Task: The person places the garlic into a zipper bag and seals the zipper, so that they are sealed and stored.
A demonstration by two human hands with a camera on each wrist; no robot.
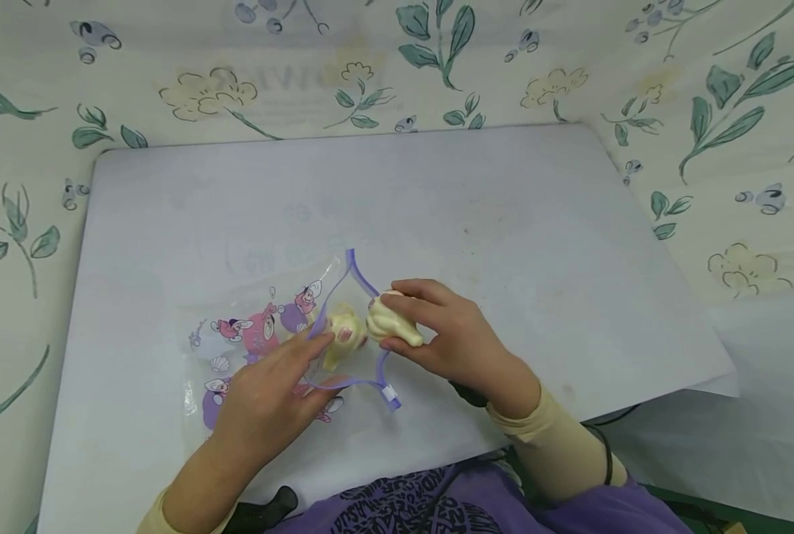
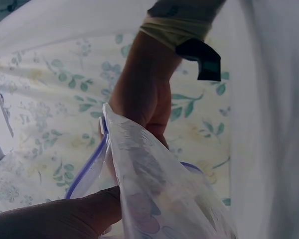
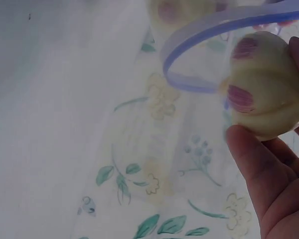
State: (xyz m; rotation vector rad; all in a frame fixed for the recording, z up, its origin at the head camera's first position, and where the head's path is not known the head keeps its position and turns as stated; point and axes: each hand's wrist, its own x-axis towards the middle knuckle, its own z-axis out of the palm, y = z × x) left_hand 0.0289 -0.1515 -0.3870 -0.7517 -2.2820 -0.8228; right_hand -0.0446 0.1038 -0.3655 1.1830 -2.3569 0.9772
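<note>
My right hand (image 1: 460,334) grips a pale yellow garlic bulb (image 1: 391,320) with purple patches between thumb and fingers, at the mouth of a clear zip bag (image 1: 196,326). In the right wrist view the same bulb (image 3: 264,84) shows up close, beside the bag's purple zip edge. My left hand (image 1: 266,397) holds the bag by its spread mouth, thumb and fingers apart at the rim. Another garlic bulb (image 1: 345,335) lies inside the bag, near the opening. The left wrist view shows the bag's clear film (image 2: 144,189) and my left thumb (image 2: 94,209) against it.
A white slider (image 1: 389,393) sits at the near end of the zip. The bag's printed cartoon side lies on a white table (image 1: 537,222). Floral cloth (image 1: 290,67) hangs behind the table and at its sides. A dark cable (image 1: 611,419) runs by the right sleeve.
</note>
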